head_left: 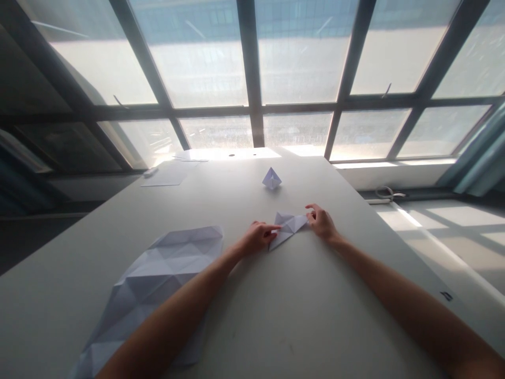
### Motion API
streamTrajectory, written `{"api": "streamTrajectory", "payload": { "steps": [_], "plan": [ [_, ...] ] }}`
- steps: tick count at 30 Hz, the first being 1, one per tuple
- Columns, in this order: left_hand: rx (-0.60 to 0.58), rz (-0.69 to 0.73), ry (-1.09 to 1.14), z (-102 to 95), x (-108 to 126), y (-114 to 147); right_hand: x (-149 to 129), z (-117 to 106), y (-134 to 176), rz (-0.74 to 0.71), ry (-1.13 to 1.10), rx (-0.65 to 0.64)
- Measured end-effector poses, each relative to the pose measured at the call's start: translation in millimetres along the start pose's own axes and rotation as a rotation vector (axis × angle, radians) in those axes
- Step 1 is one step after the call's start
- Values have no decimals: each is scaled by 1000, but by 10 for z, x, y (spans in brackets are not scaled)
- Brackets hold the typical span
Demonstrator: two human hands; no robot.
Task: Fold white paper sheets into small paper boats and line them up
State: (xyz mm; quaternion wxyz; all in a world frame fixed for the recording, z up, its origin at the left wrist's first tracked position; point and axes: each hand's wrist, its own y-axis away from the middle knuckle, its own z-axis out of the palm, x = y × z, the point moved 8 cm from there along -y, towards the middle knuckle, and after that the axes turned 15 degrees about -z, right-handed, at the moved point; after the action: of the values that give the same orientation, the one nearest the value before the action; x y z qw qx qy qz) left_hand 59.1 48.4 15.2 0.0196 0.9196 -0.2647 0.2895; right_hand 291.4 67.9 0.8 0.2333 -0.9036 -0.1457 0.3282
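A small folded piece of white paper (290,225) lies on the white table between my hands, with creases and pointed corners showing. My left hand (257,238) is at its left side, index finger stretched onto the paper and the other fingers curled in. At the opposite end, my right hand (321,222) pinches the paper's right tip between thumb and a finger. Just beyond stands a finished-looking folded paper boat (272,179), upright with a peaked middle. A large creased sheet of paper (165,266) lies to the left, partly covered by my left forearm.
The white table (311,316) stretches away toward a wall of framed windows (295,63). Flat white sheets (163,176) lie at its far left. A small dark mark (446,296) is near the right edge. A coiled cable (384,192) sits beyond the table at right.
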Motion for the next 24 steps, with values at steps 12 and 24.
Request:
{"api": "streamTrajectory", "payload": {
  "steps": [12,24],
  "plan": [
    [-129,171,-300,174,209,108,-335,-61,50,-157,409,-57],
    [-109,199,-378,300,317,174,-693,230,141,-391,85,-181]
  ]
}}
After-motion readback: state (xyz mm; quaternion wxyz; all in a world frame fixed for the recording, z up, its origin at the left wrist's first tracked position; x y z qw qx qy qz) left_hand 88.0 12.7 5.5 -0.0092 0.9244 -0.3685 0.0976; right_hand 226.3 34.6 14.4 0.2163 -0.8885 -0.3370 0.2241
